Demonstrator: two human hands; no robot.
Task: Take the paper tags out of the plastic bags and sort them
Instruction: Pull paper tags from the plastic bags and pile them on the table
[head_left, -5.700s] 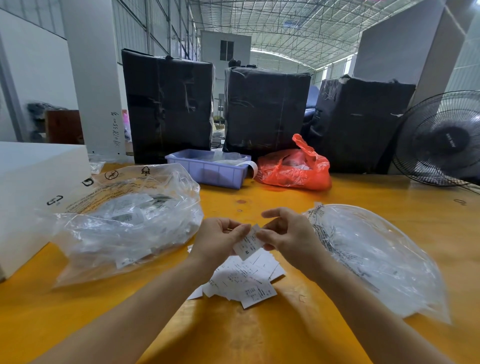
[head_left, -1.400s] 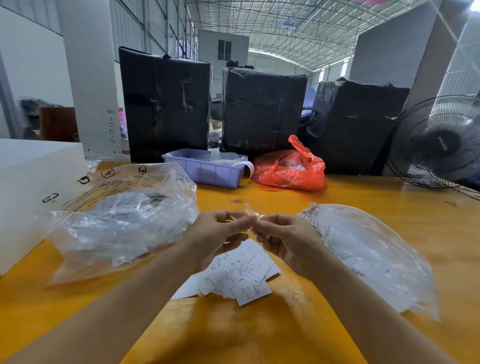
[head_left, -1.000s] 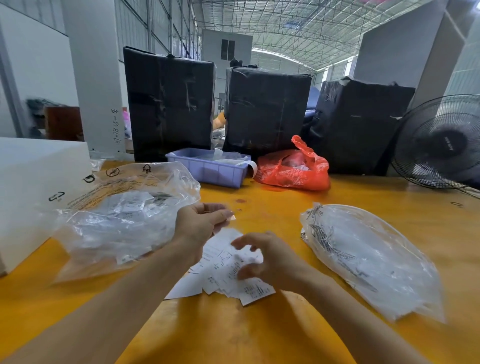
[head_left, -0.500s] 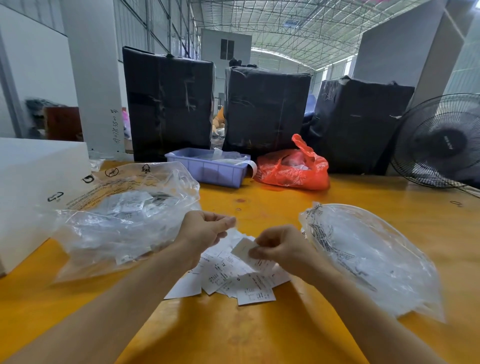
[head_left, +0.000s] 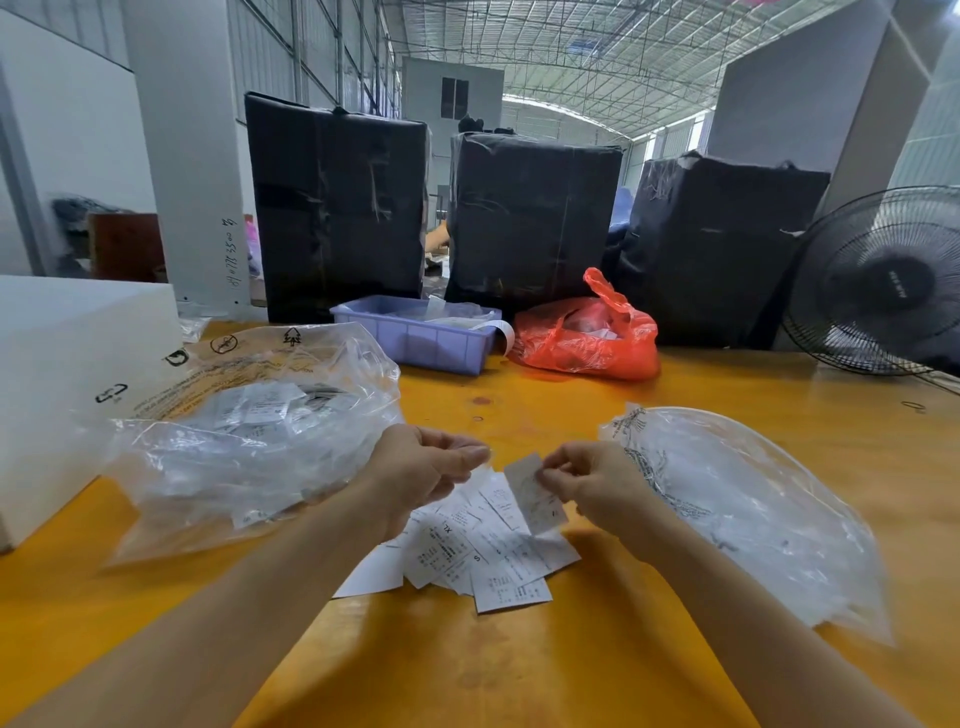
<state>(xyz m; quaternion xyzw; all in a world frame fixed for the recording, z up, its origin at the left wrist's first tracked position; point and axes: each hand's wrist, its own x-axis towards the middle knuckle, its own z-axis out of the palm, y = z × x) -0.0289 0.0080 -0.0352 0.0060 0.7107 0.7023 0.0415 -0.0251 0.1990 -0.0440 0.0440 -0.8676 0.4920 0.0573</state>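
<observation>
A loose pile of white paper tags (head_left: 480, 553) lies on the yellow table (head_left: 519, 670) between my forearms. My right hand (head_left: 597, 486) pinches one white tag (head_left: 531, 493) by its edge just above the pile. My left hand (head_left: 423, 467) hovers a little to its left with fingers curled shut; I cannot tell whether thin clear film is in it. A large crumpled clear plastic bag (head_left: 249, 436) holding more tags lies at the left. A second clear plastic bag (head_left: 748, 514) lies at the right.
A white box (head_left: 62, 364) stands at the left edge. Behind are a purple tray (head_left: 415, 335), a red plastic bag (head_left: 587, 340) and three black wrapped bundles (head_left: 337, 208). A black fan (head_left: 883, 280) stands at the far right.
My right hand went down to the pile, picked up one tag and has lifted it. My left hand drew back slightly left and stays curled.
</observation>
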